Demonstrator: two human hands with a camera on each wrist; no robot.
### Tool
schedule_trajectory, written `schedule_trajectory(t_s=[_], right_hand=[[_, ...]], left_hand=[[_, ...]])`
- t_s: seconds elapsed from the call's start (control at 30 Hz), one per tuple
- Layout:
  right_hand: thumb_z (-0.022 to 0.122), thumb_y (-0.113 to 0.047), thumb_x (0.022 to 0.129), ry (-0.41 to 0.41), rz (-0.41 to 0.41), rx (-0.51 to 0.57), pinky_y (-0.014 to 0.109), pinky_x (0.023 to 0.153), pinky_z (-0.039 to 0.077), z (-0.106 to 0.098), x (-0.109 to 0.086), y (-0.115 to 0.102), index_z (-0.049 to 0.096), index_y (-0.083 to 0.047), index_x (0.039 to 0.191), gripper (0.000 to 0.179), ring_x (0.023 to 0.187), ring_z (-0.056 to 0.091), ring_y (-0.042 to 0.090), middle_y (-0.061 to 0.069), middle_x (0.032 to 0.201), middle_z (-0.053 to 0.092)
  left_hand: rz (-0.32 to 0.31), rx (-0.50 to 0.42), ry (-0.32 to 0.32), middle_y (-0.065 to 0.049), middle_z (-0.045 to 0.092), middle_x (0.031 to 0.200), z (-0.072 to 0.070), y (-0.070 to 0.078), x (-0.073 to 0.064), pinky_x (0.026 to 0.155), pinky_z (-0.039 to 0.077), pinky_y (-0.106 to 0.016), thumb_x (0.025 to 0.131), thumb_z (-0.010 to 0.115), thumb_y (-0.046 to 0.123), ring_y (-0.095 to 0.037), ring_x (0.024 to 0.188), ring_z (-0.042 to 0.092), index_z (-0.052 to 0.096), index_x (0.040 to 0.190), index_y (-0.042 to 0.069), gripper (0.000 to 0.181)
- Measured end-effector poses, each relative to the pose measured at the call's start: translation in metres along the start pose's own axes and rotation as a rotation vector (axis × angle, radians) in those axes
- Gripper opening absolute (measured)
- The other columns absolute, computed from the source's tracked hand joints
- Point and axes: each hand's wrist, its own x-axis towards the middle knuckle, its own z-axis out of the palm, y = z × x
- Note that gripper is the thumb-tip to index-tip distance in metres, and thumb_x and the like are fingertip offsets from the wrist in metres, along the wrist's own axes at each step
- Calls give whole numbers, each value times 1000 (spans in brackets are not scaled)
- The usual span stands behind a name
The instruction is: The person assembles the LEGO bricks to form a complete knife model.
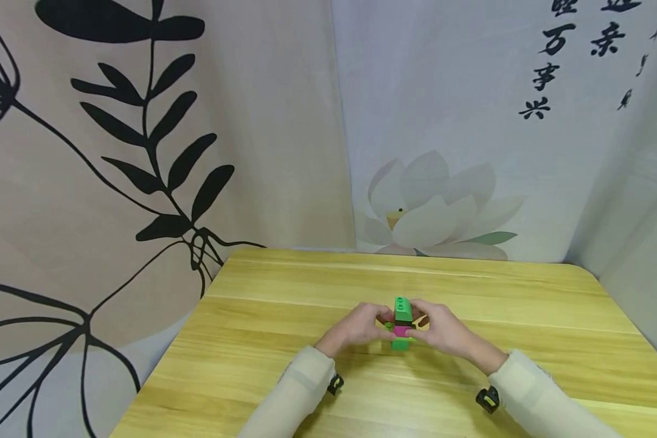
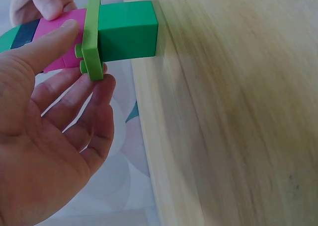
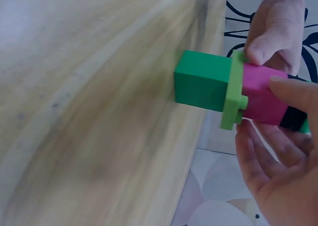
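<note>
A small tower of toy building bricks [image 1: 402, 331] stands upright on the wooden table between both hands. From the bottom it has a green block [image 2: 129, 30], a lime plate [image 2: 91, 42] that juts out with bare studs, a pink layer [image 3: 263, 94], a black layer [image 3: 294, 117] and a sloped green brick [image 1: 403, 309] on top. My left hand [image 1: 361, 323] grips the tower from the left, its thumb on the pink layer. From the right, my right hand [image 1: 442, 328] holds it too, thumb also on the pink part, fingers curled behind.
The wooden table [image 1: 285, 286] reaches back to a printed curtain [image 1: 285, 121] with plant drawings and a lotus. Dark wrist cameras sit on the left cuff [image 1: 336, 384] and right cuff [image 1: 488, 399].
</note>
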Motion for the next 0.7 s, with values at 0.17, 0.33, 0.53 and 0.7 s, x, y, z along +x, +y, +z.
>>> schedule_trajectory(t_s=[0.17,0.33,0.53,0.7], right_hand=[[74,-19,83,-14,14,13,34,76,51,1,-2,1,56,-6,122,45,87,60,15,-5,96,64],[73,-19,84,-21,22,27,35,76,52,2,-2,2,57,-7,119,40,88,60,16,-4,96,64],[70,-21,87,-35,42,69,29,74,52,4,-2,5,58,-8,119,37,90,61,17,-2,97,64],[66,-23,90,-13,72,60,27,72,52,5,0,7,57,-7,119,34,91,61,17,1,97,65]], left_hand=[[15,31,-2,13,65,97,2,-3,1,87,46,-28,82,75,28,-4,95,58,67,103,19,25],[28,55,-3,11,65,97,4,-4,2,85,46,-27,82,75,28,-5,95,58,67,102,18,23],[8,45,-2,11,64,96,4,-3,2,84,47,-27,84,73,29,-6,93,58,66,104,18,24],[-13,12,9,9,64,100,4,-3,3,82,47,-26,88,69,30,-5,91,57,64,112,15,29]])
